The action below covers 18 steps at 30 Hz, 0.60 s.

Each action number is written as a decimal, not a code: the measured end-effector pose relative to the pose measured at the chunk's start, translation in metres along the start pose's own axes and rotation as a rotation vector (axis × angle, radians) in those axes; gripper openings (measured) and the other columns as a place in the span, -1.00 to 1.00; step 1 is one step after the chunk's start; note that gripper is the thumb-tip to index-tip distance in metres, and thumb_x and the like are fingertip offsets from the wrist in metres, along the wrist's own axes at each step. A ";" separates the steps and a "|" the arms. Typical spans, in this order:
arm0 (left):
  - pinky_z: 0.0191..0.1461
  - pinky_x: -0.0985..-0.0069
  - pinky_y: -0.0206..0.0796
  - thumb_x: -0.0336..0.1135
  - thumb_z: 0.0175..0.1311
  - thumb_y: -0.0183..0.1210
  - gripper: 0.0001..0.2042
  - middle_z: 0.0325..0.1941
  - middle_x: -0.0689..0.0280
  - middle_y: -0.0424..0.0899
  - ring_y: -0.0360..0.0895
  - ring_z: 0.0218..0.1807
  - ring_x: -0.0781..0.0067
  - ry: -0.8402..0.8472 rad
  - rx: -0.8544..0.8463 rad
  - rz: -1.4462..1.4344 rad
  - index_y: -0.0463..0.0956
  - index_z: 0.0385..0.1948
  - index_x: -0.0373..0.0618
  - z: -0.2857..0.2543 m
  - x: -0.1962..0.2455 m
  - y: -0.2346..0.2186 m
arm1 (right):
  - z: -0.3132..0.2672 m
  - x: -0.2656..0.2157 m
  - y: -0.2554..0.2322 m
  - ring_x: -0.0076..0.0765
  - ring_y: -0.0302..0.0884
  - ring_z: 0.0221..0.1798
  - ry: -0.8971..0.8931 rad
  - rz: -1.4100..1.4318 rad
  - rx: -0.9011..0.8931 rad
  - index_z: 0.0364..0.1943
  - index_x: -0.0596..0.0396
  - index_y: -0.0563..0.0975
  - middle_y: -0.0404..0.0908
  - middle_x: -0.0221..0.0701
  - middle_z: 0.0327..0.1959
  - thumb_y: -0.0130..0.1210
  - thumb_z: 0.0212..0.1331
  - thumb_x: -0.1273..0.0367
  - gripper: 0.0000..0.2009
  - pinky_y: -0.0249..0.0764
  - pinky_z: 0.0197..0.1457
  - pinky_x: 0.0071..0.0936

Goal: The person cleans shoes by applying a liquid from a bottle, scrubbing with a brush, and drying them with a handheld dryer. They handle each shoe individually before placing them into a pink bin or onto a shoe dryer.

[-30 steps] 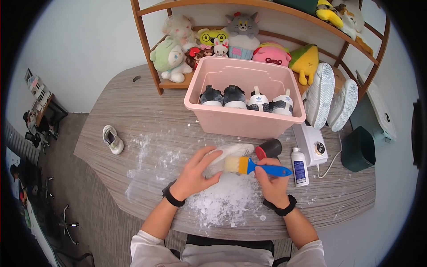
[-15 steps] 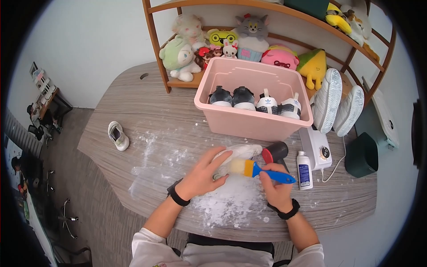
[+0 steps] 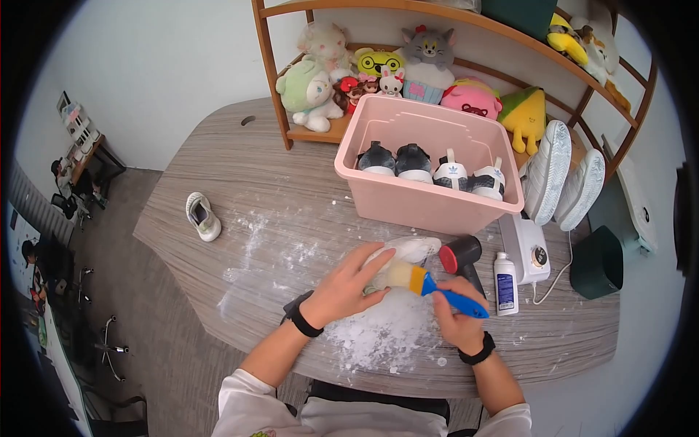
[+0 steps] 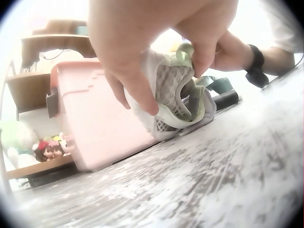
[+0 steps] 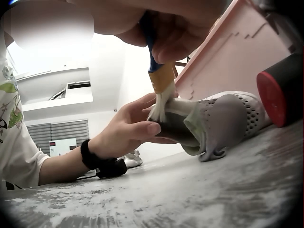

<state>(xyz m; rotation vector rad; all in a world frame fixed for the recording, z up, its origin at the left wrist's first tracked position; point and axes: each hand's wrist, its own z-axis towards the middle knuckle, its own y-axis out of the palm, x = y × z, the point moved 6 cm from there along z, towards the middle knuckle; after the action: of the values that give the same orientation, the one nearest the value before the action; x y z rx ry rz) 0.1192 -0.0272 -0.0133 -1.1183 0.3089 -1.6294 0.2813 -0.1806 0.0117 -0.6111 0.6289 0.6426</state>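
A small grey-white mesh shoe [image 3: 416, 249] lies on its side on the powder-strewn table; its pale green collar trim [image 5: 195, 127] shows in the right wrist view. My left hand [image 3: 354, 288] grips it around the heel, fingers on one side and thumb on the other. In my right hand [image 3: 462, 317] is a paintbrush [image 3: 417, 280] with a blue handle, yellow band and pale bristles. Those bristles [image 5: 164, 104] touch the shoe's heel end beside my left thumb. The matching shoe [image 3: 203, 217] stands apart at the left of the table.
White powder [image 3: 382, 331] covers the table in front. Beyond my hands is a pink bin [image 3: 429, 205] holding several shoes. A black-and-red hair dryer [image 3: 470, 251], a white bottle [image 3: 506, 285] and a white device [image 3: 526, 251] with white shoes [image 3: 547, 178] above it are at right.
The brush handle has swung from nearly level to sloping down toward the right, with the bristles still at the shoe. My left hand keeps its grip. The head view has shifted.
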 end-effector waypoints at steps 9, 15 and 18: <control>0.35 0.20 0.46 -0.39 0.03 0.51 -0.18 0.38 -0.02 0.43 0.47 0.35 -0.11 -0.009 -0.004 0.000 0.32 0.43 -0.15 -0.001 0.002 0.000 | -0.006 -0.015 0.008 -0.22 0.65 -0.43 -0.032 0.125 -0.091 -0.23 0.24 0.65 0.67 -0.21 -0.42 0.34 0.08 0.62 -0.83 0.53 -0.33 -0.40; 0.35 0.18 0.45 -0.40 0.02 0.50 -0.14 0.38 -0.05 0.40 0.45 0.36 -0.14 -0.048 -0.024 -0.034 0.25 0.45 -0.20 0.000 0.003 0.001 | -0.009 -0.004 0.015 -0.19 0.67 -0.37 0.065 0.078 -0.121 -0.20 0.25 0.65 0.69 -0.20 -0.37 0.36 0.08 0.60 -0.81 0.55 -0.26 -0.41; 0.33 0.16 0.46 -0.38 0.07 0.48 -0.18 0.36 -0.06 0.40 0.46 0.32 -0.16 -0.027 0.000 -0.039 0.27 0.43 -0.17 0.001 0.003 0.001 | -0.006 0.004 0.001 -0.29 0.66 -0.34 0.004 -0.011 0.017 -0.18 0.26 0.64 0.69 -0.25 -0.34 0.33 0.14 0.60 -0.83 0.54 -0.24 -0.45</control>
<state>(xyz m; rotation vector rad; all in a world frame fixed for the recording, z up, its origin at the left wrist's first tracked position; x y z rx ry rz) 0.1202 -0.0298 -0.0122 -1.1523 0.2712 -1.6475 0.2813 -0.1828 0.0041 -0.5997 0.6343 0.6256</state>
